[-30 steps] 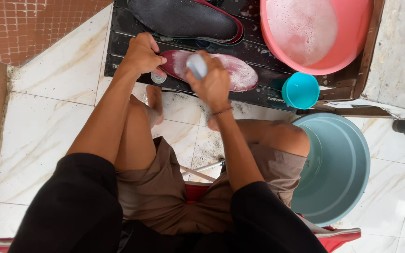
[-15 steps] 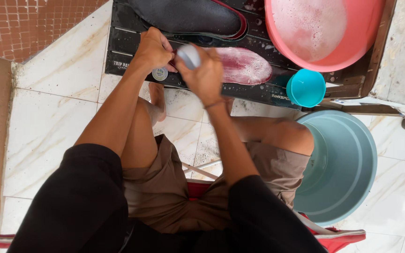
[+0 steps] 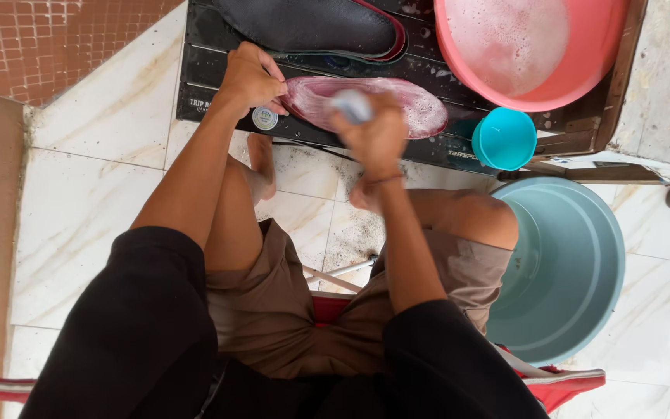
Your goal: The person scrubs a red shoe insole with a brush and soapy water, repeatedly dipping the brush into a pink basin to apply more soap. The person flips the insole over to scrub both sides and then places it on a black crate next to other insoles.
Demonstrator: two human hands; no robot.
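I take the black ribbed rubber mat [image 3: 219, 66] as my landmark, since everything wet sits on it or beside it. Lying across the middle of that mat is a pink, soapy shoe insole [image 3: 397, 105], flat and lengthwise so its whole face is open to scrubbing. My left hand [image 3: 251, 77] presses down on the insole's near-left end, fingers curled over the edge, which looks to me like a way of pinning it so it does not slide on the wet ribs. My right hand [image 3: 378, 136] is clenched around a small pale blue scrubbing brush [image 3: 350, 105], held over the middle of the insole; the brush is blurred, so I cannot tell whether its bristles touch the foam. A second dark grey insole with a red rim [image 3: 312, 27] lies on the far side of the mat, just beyond the pink one. At the mat's right end stands a pink plastic basin of sudsy water [image 3: 599, 70], and just in front of it a small turquoise plastic cup [image 3: 504, 138], both within reach of the brush hand. Off the mat, lower right, is a large pale green plastic tub [image 3: 575, 310]. A small round silver-and-white label [image 3: 264, 118] sits on the mat's near edge under my left hand; pale lettering marks the near-left corner.
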